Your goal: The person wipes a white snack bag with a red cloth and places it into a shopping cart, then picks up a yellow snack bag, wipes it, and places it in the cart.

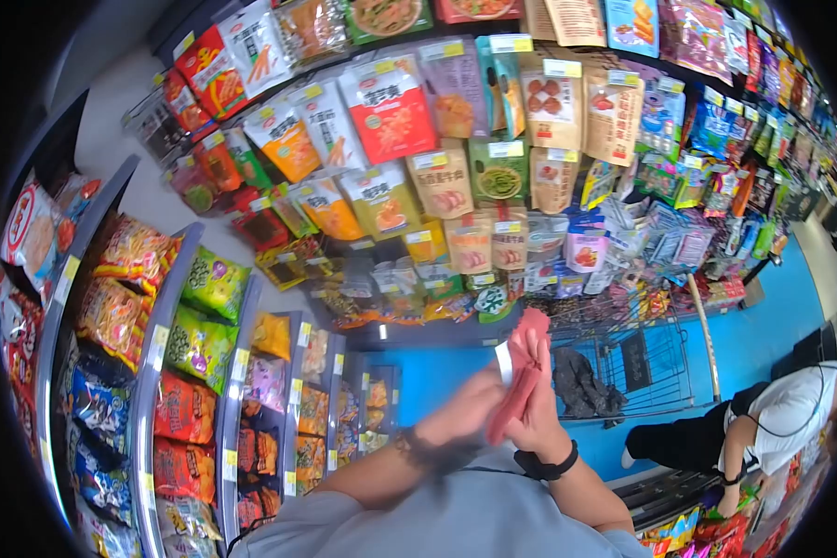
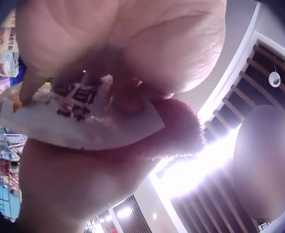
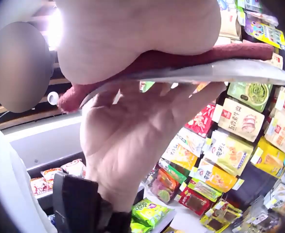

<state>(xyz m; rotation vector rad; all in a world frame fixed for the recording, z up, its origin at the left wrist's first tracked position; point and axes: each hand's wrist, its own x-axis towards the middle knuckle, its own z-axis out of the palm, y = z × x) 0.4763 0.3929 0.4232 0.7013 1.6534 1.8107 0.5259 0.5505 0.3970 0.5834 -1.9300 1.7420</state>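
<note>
White packet [image 2: 118, 128] with dark characters is between the two hands, in front of the hanging snack bags [image 1: 391, 112]. The left hand [image 1: 463, 405] is the nearer one: it pinches this packet directly, with its fingers bent onto the printed face, but the tips are partly hidden. The right hand [image 1: 541, 423] grips the red cloth [image 1: 521, 381], and this cloth lies between the right palm and the packet. So the packet is on the left side of the cloth, flat along it, and the two are touching. In the head view, the long axis of the cloth runs away from the body, leaning a little to the right at the far end. How far the right fingers go round behind the cloth, I cannot tell.
</note>
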